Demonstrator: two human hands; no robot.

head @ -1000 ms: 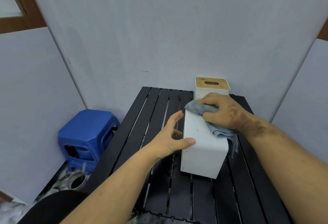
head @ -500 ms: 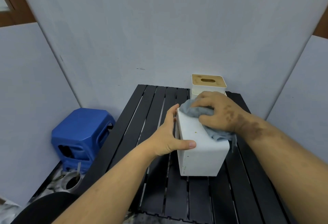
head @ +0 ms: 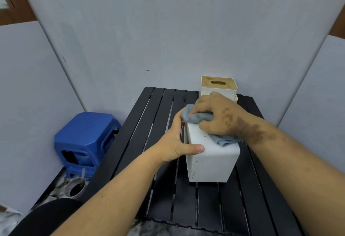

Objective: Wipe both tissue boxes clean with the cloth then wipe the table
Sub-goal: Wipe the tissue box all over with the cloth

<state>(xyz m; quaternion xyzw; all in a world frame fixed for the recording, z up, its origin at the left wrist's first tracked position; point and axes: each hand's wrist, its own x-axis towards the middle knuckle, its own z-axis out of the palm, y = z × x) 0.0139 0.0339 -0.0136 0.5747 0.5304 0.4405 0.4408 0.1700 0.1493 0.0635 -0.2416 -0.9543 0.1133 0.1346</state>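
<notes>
A white tissue box [head: 211,163] lies in the middle of the black slatted table [head: 160,116]. My left hand [head: 175,142] grips its left side, thumb across the top near edge and fingers down the far left face. My right hand [head: 218,116] holds a bunched grey cloth [head: 197,117] and presses it on the box's top, toward the far end. A tail of cloth hangs out under the wrist. A second tissue box [head: 219,85], white with a tan slotted lid, stands at the table's far edge behind my right hand, partly hidden.
A blue plastic stool [head: 85,140] sits on the floor left of the table, with a small round cup [head: 75,188] in front of it. Pale panels wall in the table at the back and both sides.
My left hand closed onto the box's left side, thumb on top. My right hand slid the cloth a little along the box top. The camera shifted slightly.
</notes>
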